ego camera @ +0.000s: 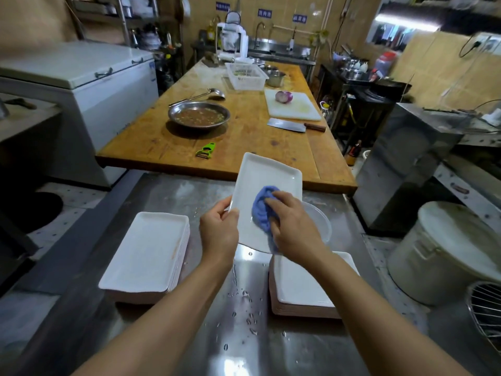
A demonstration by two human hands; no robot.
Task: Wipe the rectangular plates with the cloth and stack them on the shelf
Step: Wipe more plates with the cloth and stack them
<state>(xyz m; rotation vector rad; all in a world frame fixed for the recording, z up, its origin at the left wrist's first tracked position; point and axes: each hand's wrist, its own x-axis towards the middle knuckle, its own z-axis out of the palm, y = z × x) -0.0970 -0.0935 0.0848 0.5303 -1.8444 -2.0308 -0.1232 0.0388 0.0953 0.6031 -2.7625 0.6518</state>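
Note:
A white rectangular plate (264,183) is held tilted above the steel counter (244,321). My left hand (219,230) grips its left edge, thumb on the rim. My right hand (294,223) holds a bunched blue cloth (261,207) against the plate's inner face near its lower right. A stack of white rectangular plates (147,256) sits on the counter to the left. A second stack (301,289) sits to the right, partly hidden by my right forearm.
Water drops dot the steel counter. A clear round dish (322,223) lies behind my right hand. Beyond is a wooden table (244,137) with a green peeler (206,151), metal pan (199,114), cleaver (295,125) and cutting board (294,107). A large white pot (447,253) stands at the right.

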